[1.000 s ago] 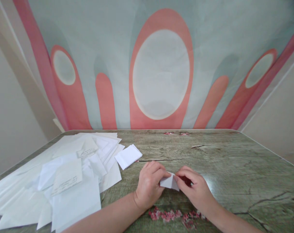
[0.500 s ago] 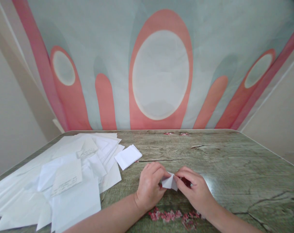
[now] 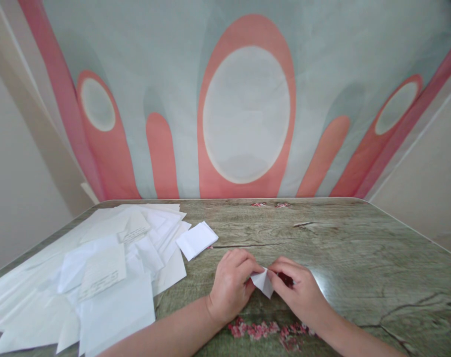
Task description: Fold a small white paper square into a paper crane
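Note:
Between my hands is a small piece of folded white paper (image 3: 261, 284), creased down its middle with a point facing toward me. My left hand (image 3: 233, 283) pinches its left side between thumb and fingers. On the other side, the thumb and forefinger of my right hand (image 3: 295, 287) grip its upper right corner. Part of the paper is hidden behind the fingers. Both hands are low over the wooden-patterned table (image 3: 344, 248).
A small stack of white paper (image 3: 197, 240) lies beyond my left hand. Loose white sheets (image 3: 116, 317) spread over the table's left side, with a few printed pieces (image 3: 103, 270) on top. Behind the table hangs a pink and grey-green patterned backdrop (image 3: 184, 99).
The folded paper has turned and tilted a little, so its lower point now hangs nearer to me. My hands have barely shifted, and the other papers lie as before.

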The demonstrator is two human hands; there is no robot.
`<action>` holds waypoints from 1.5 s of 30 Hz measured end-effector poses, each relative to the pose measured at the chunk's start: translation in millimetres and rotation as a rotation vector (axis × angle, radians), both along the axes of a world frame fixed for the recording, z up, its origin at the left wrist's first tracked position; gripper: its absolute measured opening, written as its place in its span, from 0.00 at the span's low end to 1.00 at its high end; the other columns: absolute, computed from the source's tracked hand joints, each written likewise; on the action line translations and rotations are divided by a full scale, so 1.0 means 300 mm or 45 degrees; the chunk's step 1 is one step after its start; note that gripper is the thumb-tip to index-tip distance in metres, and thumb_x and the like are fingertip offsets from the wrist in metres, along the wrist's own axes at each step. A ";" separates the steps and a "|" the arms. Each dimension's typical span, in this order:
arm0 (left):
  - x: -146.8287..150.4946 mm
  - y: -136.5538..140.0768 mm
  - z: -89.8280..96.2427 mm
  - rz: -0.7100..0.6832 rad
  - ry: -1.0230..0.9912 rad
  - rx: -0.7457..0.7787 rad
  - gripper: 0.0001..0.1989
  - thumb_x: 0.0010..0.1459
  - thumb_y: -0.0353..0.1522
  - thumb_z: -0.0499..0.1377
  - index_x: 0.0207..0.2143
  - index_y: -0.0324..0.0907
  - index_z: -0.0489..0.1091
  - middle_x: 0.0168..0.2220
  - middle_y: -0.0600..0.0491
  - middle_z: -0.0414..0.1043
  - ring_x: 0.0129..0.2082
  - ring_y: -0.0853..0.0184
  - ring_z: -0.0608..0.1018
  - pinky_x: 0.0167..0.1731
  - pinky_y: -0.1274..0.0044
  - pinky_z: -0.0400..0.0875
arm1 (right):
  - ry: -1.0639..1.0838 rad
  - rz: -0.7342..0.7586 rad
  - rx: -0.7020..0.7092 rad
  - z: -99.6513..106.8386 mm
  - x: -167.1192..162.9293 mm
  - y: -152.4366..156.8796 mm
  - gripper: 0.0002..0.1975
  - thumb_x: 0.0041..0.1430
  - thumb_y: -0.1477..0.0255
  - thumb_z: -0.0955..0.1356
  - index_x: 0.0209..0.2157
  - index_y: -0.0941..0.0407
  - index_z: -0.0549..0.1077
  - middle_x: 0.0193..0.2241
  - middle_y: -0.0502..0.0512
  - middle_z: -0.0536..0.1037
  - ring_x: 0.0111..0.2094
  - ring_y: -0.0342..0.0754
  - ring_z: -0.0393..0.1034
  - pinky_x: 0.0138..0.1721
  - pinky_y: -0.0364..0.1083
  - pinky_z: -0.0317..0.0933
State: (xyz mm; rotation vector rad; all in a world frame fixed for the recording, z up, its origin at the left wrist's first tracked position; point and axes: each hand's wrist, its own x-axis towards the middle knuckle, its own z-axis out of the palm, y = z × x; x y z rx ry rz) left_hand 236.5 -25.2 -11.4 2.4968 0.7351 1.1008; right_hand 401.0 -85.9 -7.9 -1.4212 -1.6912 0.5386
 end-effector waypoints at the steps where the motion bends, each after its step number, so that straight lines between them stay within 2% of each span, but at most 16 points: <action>1: 0.000 0.000 -0.001 -0.005 0.007 0.001 0.06 0.52 0.25 0.57 0.32 0.43 0.71 0.32 0.52 0.69 0.34 0.65 0.69 0.34 0.74 0.60 | -0.004 0.000 -0.004 -0.002 0.000 0.002 0.11 0.58 0.73 0.62 0.25 0.57 0.72 0.22 0.50 0.68 0.25 0.44 0.64 0.28 0.42 0.55; 13: 0.010 -0.002 -0.009 -0.016 -0.018 -0.014 0.07 0.51 0.24 0.58 0.32 0.42 0.71 0.31 0.52 0.69 0.33 0.66 0.69 0.33 0.75 0.60 | 0.001 -0.047 0.006 -0.005 -0.004 0.004 0.11 0.57 0.73 0.63 0.23 0.57 0.72 0.20 0.48 0.65 0.23 0.43 0.61 0.25 0.42 0.53; 18: 0.009 0.001 -0.014 -0.011 -0.025 -0.057 0.09 0.50 0.24 0.59 0.33 0.43 0.71 0.33 0.52 0.69 0.35 0.65 0.69 0.35 0.75 0.61 | 0.084 -0.071 -0.066 -0.016 -0.006 0.004 0.12 0.58 0.69 0.62 0.24 0.57 0.72 0.21 0.49 0.66 0.23 0.43 0.61 0.25 0.42 0.54; 26: 0.005 0.008 -0.007 -0.019 -0.068 -0.180 0.10 0.49 0.22 0.59 0.33 0.43 0.71 0.33 0.52 0.68 0.36 0.66 0.69 0.36 0.75 0.62 | 0.268 -0.043 -0.164 -0.021 -0.008 0.002 0.11 0.58 0.66 0.63 0.29 0.57 0.73 0.22 0.49 0.68 0.22 0.42 0.63 0.24 0.41 0.56; 34: 0.005 0.008 0.012 -0.072 -0.182 -0.398 0.09 0.48 0.22 0.59 0.32 0.41 0.69 0.35 0.53 0.65 0.37 0.68 0.69 0.38 0.77 0.63 | 0.455 0.041 -0.265 -0.008 -0.014 -0.006 0.14 0.60 0.64 0.61 0.33 0.57 0.74 0.25 0.50 0.68 0.22 0.42 0.66 0.21 0.40 0.57; 41: 0.007 0.012 0.011 -0.088 -0.215 -0.426 0.10 0.48 0.21 0.59 0.33 0.41 0.68 0.35 0.53 0.64 0.37 0.68 0.69 0.38 0.77 0.64 | 0.372 0.025 -0.266 0.015 -0.016 -0.016 0.13 0.57 0.64 0.64 0.36 0.57 0.74 0.24 0.50 0.69 0.24 0.43 0.64 0.24 0.40 0.58; 45: 0.006 0.009 0.014 -0.100 -0.216 -0.407 0.11 0.48 0.21 0.58 0.34 0.41 0.67 0.36 0.52 0.64 0.38 0.67 0.69 0.39 0.76 0.64 | 0.411 0.026 -0.305 0.016 -0.018 -0.015 0.14 0.57 0.63 0.63 0.36 0.57 0.74 0.24 0.50 0.71 0.24 0.43 0.65 0.24 0.41 0.58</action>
